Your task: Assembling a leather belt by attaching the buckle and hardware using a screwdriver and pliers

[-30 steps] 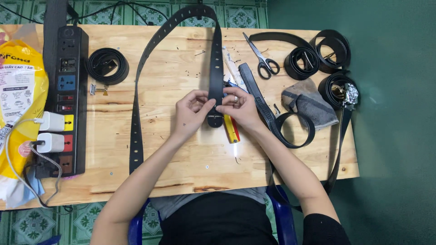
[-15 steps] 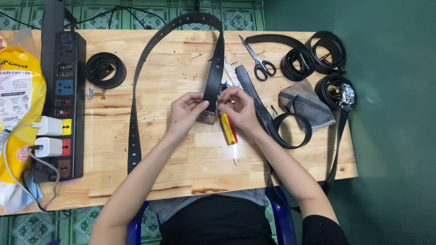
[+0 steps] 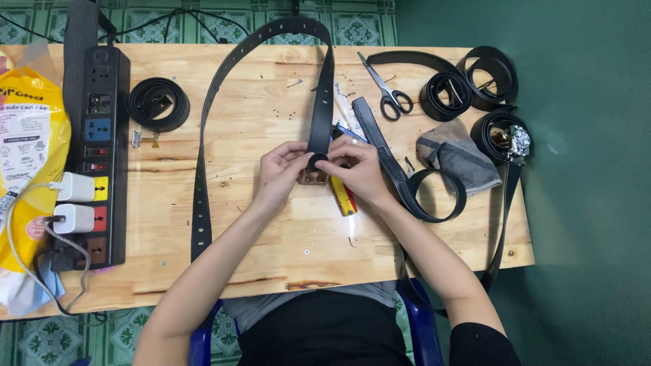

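Observation:
A long black belt [image 3: 234, 64] with punched holes arcs over the wooden table [image 3: 271, 251], from the lower left up past the far edge and back down to the middle. My left hand [image 3: 283, 171] and my right hand [image 3: 358, 169] meet at its near end, both pinching the belt tip and a small metal buckle [image 3: 313, 177]. A yellow and red utility knife [image 3: 344, 196] lies just under my right hand.
Black scissors [image 3: 386, 91], several coiled black belts [image 3: 475, 81] and a grey cloth [image 3: 456, 152] lie at the right. A coiled belt [image 3: 158, 103] and a black power strip [image 3: 98, 149] with white chargers sit at the left, beside a yellow bag [image 3: 30, 156].
Both hands have stayed together at the belt end and buckle, with the fingers shifting slightly. The view has drifted a little.

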